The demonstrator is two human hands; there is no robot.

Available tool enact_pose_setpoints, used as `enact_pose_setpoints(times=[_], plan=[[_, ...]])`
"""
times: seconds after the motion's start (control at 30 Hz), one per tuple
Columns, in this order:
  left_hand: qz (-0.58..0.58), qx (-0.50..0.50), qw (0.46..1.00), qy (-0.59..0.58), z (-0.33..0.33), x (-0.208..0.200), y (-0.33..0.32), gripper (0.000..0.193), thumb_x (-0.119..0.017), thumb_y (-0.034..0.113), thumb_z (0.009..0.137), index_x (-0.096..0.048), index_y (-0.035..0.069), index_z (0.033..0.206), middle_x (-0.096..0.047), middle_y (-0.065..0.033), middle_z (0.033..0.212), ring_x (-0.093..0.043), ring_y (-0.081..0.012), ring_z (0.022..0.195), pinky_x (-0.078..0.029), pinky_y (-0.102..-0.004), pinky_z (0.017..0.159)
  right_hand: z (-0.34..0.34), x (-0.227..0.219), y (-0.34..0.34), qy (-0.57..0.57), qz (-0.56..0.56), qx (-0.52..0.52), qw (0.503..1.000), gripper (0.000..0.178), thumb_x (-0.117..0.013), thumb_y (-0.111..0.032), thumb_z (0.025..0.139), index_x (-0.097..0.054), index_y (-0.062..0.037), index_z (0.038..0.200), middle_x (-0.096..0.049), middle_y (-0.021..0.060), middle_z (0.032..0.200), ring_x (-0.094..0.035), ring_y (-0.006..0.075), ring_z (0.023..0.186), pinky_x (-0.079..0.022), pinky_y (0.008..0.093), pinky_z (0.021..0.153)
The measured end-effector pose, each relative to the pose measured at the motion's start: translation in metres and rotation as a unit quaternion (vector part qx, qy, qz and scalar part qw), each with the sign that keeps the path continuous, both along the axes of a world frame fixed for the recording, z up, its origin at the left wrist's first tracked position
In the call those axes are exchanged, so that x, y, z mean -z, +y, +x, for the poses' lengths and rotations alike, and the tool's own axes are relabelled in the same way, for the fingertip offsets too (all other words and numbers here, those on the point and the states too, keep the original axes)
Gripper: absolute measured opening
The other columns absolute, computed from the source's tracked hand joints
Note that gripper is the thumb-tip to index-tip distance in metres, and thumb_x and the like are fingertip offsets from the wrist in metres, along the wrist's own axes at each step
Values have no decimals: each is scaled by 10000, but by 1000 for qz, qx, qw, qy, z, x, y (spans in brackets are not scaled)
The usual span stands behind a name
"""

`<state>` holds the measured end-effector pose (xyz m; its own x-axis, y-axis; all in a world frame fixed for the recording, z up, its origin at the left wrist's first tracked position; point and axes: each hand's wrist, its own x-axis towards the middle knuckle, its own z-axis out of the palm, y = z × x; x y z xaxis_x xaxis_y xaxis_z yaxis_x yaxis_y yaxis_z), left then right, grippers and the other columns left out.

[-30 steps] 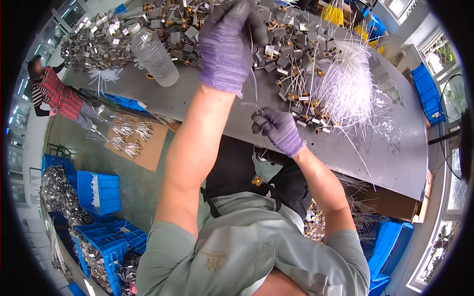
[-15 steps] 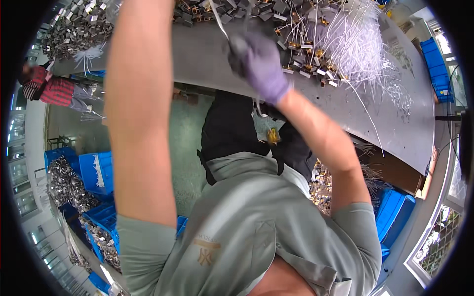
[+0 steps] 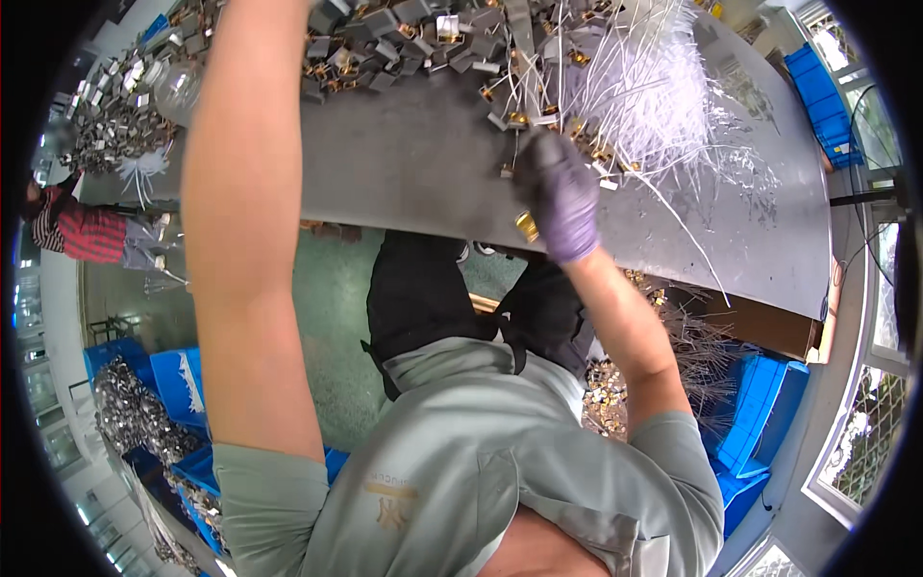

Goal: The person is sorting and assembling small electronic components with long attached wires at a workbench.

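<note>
My right hand [image 3: 560,197], in a purple glove with dark, dirty fingers, is over the table's near edge with its fingers closed. What they hold is hidden and blurred. A long grey metal strip [image 3: 522,53] rises above the fingers; I cannot tell whether it is gripped or lies in the pile. A small yellow, coil-like piece [image 3: 526,226] shows beside the hand at the table edge, held or loose, I cannot tell. Beyond the fingers lie small grey blocks with copper parts [image 3: 385,43] and thin white wires [image 3: 654,106]. My left forearm runs out past the top edge, its hand out of sight.
The grey metal table [image 3: 404,144] spans the front. More metal parts [image 3: 120,106] are heaped at the far left. Blue crates [image 3: 178,385] with metal pieces stand at lower left, another blue crate [image 3: 755,409] at right. A person in a checked top [image 3: 91,231] is at left.
My right hand has moved right and slightly nearer, from over the bare tabletop to the edge of the wire pile. The view has shifted a little, and my left arm appears further left.
</note>
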<state>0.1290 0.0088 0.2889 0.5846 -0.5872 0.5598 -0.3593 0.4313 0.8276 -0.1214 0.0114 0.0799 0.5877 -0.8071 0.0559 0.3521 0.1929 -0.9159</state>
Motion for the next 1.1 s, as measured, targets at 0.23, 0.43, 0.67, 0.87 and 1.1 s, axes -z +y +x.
enact_pose_setpoints(times=[0.23,0.43,0.67,0.87,1.1], plan=[[415,56,875,-243,-63,234,-32,465,-652,414,820,-635,-10,1009,-651,-223,917,-629,-317,861,-489,-398,784,-4,6,-199,130,-23,92,987,323,-533,-256,932,-598,32,1062,-658,126,770,-632,190,619,-493,283,504],[288,56,955,37,-75,292,-47,288,-671,270,845,-649,6,957,-660,-87,741,-575,-134,639,-473,-281,612,-23,-25,-237,350,-417,205,814,563,-417,-485,957,-654,25,986,-691,116,792,-627,149,637,-488,286,584],[245,90,956,136,-85,261,65,227,-565,207,922,-644,21,1024,-612,-43,697,-573,-125,566,-443,-251,463,-1,2,-90,193,-33,-113,974,477,-522,-447,929,-549,11,1059,-669,131,829,-650,190,580,-561,287,504],[186,155,934,262,-123,271,204,224,-509,147,913,-573,-63,869,-415,-50,460,-421,-141,383,-410,-299,428,51,93,-45,49,106,-196,974,339,-551,-165,936,-501,27,1211,-637,158,1062,-661,231,896,-555,314,731],[348,15,900,263,-126,310,359,191,-554,109,893,-622,-69,885,-473,-50,463,-434,-115,369,-345,-259,386,76,73,-45,52,144,-96,984,348,-553,-248,943,-517,21,1160,-673,157,953,-688,266,770,-541,300,570]])
